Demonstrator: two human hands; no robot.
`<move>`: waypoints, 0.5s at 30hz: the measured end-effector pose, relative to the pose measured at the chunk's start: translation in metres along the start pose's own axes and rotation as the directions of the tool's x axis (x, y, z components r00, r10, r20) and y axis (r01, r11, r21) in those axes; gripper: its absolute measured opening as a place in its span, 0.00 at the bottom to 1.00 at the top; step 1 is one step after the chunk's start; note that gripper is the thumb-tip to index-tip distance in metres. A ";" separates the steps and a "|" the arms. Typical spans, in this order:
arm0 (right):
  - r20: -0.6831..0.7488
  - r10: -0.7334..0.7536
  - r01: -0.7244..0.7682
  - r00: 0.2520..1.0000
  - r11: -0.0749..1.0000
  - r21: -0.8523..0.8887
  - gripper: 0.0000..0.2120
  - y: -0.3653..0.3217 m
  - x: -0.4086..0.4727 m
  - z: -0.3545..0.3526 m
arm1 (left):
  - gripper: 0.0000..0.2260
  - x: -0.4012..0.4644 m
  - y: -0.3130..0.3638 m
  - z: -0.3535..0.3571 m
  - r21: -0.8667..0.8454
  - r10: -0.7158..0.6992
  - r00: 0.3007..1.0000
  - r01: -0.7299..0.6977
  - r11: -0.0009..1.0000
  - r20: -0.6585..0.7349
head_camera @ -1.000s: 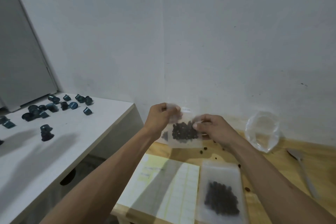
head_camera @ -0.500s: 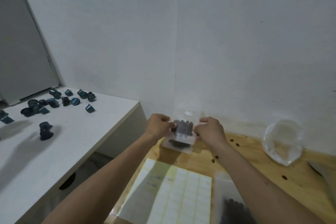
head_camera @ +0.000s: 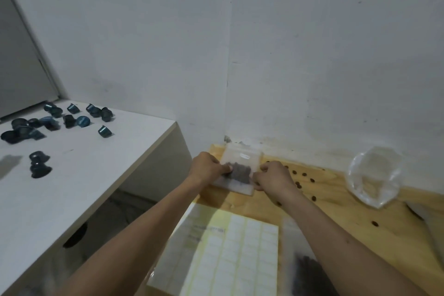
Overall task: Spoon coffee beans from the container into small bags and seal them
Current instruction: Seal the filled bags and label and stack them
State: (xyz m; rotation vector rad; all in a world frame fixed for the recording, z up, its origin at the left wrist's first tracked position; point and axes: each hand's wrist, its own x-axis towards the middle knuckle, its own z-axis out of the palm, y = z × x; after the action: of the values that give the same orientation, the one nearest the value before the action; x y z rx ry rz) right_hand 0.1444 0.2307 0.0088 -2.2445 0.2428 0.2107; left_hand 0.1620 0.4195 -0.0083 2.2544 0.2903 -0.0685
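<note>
A small clear bag (head_camera: 240,170) with dark coffee beans in it lies flat at the far left corner of the wooden table (head_camera: 336,214), near the wall. My left hand (head_camera: 207,168) pinches its left edge and my right hand (head_camera: 274,175) pinches its right edge. A second bag with beans (head_camera: 305,269) lies at the near edge, partly hidden under my right forearm. A clear plastic container (head_camera: 374,175) stands at the right by the wall. The spoon is hidden from view.
Loose coffee beans (head_camera: 299,179) are scattered on the wood right of my hands. A sheet of white labels (head_camera: 230,257) lies at the near edge. A lower white table (head_camera: 79,168) to the left carries several dark blue capsules (head_camera: 69,118).
Both hands have brought the bag down from the air and forward onto the table by the wall. The camera has turned left, so the spoon is out of sight.
</note>
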 end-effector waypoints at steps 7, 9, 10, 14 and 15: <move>-0.018 -0.061 0.062 0.998 0.997 0.052 0.25 0.006 -0.022 -0.043 | 0.25 -0.038 0.018 0.009 0.128 0.183 0.954 -0.156 0.980 -0.238; -0.042 -0.100 0.099 0.994 0.995 -0.025 0.23 0.010 -0.033 -0.061 | 0.20 -0.058 0.034 0.014 0.137 0.231 0.957 -0.208 0.968 -0.177; -0.052 -0.119 0.115 0.992 0.991 -0.074 0.22 0.012 -0.039 -0.070 | 0.18 -0.069 0.043 0.018 0.152 0.240 0.964 -0.223 0.963 -0.112; -0.012 -0.105 0.097 0.994 0.948 -0.303 0.16 0.031 -0.068 -0.100 | 0.18 -0.109 0.067 0.043 0.247 0.202 0.951 -0.259 0.934 0.233; 0.001 -0.083 0.078 0.997 0.931 -0.358 0.16 0.038 -0.075 -0.106 | 0.19 -0.118 0.070 0.049 0.251 0.173 0.939 -0.252 0.934 0.296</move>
State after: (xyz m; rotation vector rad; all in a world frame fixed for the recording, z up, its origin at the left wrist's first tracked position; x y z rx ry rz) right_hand 0.0703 0.1324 0.0648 -2.6135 0.1261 0.2079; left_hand 0.0659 0.3172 0.0298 2.5127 -0.1235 -0.3182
